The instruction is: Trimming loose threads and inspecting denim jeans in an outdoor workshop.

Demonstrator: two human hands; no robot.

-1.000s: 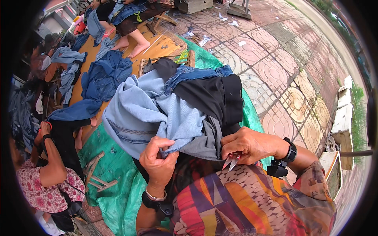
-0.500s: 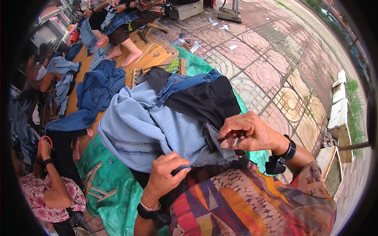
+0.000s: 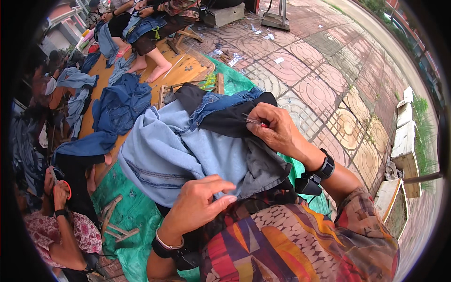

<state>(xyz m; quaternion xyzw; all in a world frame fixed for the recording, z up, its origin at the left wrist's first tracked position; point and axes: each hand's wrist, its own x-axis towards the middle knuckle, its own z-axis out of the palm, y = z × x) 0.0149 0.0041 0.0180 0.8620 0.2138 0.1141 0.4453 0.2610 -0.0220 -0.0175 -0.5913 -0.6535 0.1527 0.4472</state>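
Observation:
Across my lap lies a light blue denim garment (image 3: 159, 141) with a dark stitched band on its lower left. Dark fabric (image 3: 263, 167), black to grey, covers its right side, with a mid-blue frayed denim strip (image 3: 221, 104) along the top. My left hand (image 3: 199, 199) hovers at the near edge of the denim, fingers apart and holding nothing. In my right hand (image 3: 272, 124) are small thread snips (image 3: 253, 121) with thin metal tips and a bit of red, pointing left over the black fabric. My palm hides most of them.
At the left a person in a floral top holds orange-handled scissors (image 3: 69, 190). Blue jeans (image 3: 120, 105) lie on an orange board (image 3: 185, 66). Other people sit beyond. Green sheeting (image 3: 141, 251) carries a wooden frame (image 3: 115, 218). White planters (image 3: 405, 150) line the right.
My left hand has let go of the cloth edge and spread its fingers. My right hand has moved up and left with the snips, off the grey corner.

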